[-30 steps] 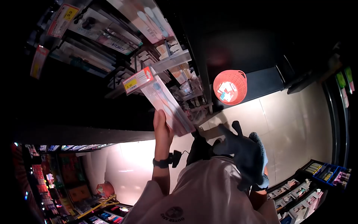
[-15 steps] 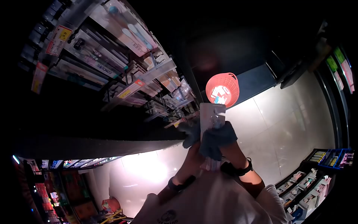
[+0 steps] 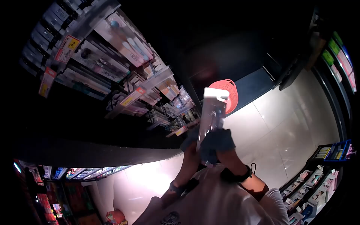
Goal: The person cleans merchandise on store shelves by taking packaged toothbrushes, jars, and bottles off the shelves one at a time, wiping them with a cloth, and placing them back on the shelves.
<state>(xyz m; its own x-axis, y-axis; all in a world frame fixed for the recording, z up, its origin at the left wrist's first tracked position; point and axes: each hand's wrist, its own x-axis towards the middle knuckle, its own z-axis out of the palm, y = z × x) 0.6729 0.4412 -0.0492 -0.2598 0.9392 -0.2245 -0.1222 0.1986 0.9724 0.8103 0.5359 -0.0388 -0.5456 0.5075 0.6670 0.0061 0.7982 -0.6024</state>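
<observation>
A long, flat clear package [image 3: 213, 116] with a pale top end stands up in front of me, blurred and shiny. Dark blue-grey cloth [image 3: 219, 138] wraps round its lower part. My left hand [image 3: 191, 146] is closed on the package from the left, its fingers mostly hidden by cloth and shadow. On the right, my right hand [image 3: 224, 150] presses the cloth against the package, with its fingers covered. Behind the package's top end, a red perforated basket [image 3: 232, 98] is partly hidden; its contents are mostly out of sight.
Shelves of boxed brushes [image 3: 129, 43] with price tags [image 3: 67, 48] rise at the upper left. A black ledge [image 3: 255, 86] lies beside the basket. Pale tiled floor [image 3: 262, 131] spreads to the right, with product racks [image 3: 311, 187] at the lower right. Another red basket [image 3: 115, 216] is at the lower left.
My left hand has brought the package from the shelf front to the middle. My right hand and the cloth have come up round it. The package now overlaps the basket.
</observation>
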